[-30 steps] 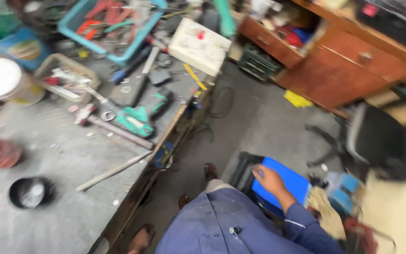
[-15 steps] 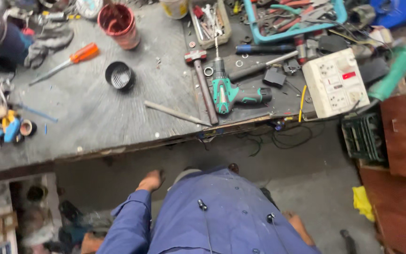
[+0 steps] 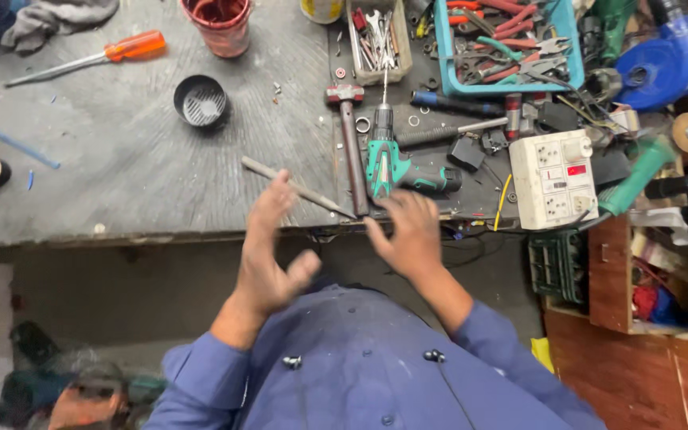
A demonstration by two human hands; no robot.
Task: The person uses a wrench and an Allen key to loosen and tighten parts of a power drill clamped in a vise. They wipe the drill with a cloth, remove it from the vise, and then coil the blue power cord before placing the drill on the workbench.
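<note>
Both hands hover empty at the workbench's near edge: left hand open, right hand spread, its fingertips blurred beside a green drill.

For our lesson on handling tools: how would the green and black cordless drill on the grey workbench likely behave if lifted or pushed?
The green and black cordless drill lies flat on its side, so it probably won't roll. Its bulky battery base suggests it is heavy for its size. The long bit at its tip may snag the nearby hammer.

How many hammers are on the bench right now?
1. The hammer lies just left of the green cordless drill, handle toward the bench edge near the right hand. Others may hide in the tool clutter.
</note>
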